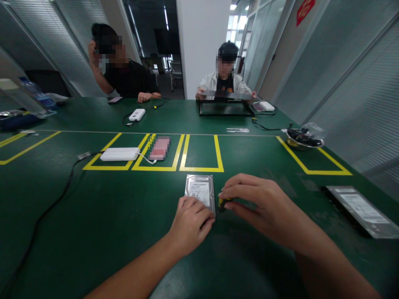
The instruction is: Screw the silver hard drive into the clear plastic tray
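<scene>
A silver hard drive (pixel 199 187) with a white label lies on the green table in front of me. My left hand (pixel 192 222) presses over its near end, fingers bent and thumb along the right edge, gripping it. Just right of the drive, my right hand (pixel 254 197) pinches the short yellow-and-black handle of a screwdriver (pixel 222 203) between thumb and fingers. Its tip points toward the drive's right side near my left thumb; whether it touches a screw is too small to tell.
Another, larger drive (pixel 361 209) lies at the right. Yellow tape rectangles hold a white power bank (pixel 121 154) and a pink phone (pixel 160 148). A metal bowl (pixel 304 143) of dark parts stands back right. Across the table, one person (pixel 226 85) holds a dark panel; another (pixel 124 77) sits left.
</scene>
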